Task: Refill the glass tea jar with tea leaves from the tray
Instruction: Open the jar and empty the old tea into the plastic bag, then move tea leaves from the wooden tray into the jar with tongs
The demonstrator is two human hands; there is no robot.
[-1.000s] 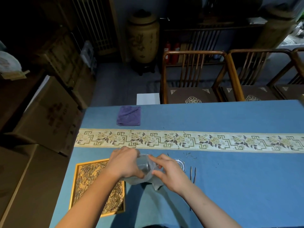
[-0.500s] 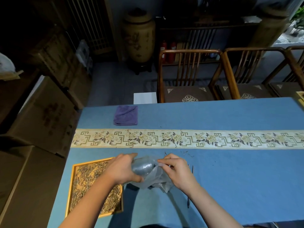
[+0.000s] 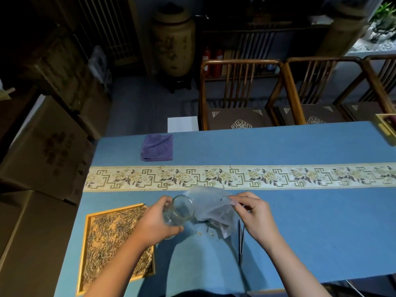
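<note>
While curled — left grip (image 3: pixel 157 221) around jar (image 3: pixel 179 211)

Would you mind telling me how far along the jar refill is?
Barely started. Left hand grips the glass jar, tilted and seemingly empty; right hand pinches a clear plastic bag at its mouth. The tea leaves all remain on the tray.

The jar (image 3: pixel 179 211) is clear, glossy glass; the bag (image 3: pixel 211 207) beside it is thin, translucent, crinkled plastic. The tray (image 3: pixel 86 232) has a smooth yellow wood frame w/ dry, matt tea leaves (image 3: pixel 111 234). The counter (image 3: pixel 300 221) is covered w/ matt blue cloth, incl. a woven patterned band (image 3: pixel 235 176), and the purple towel (image 3: pixel 157 147) looks soft.
</note>
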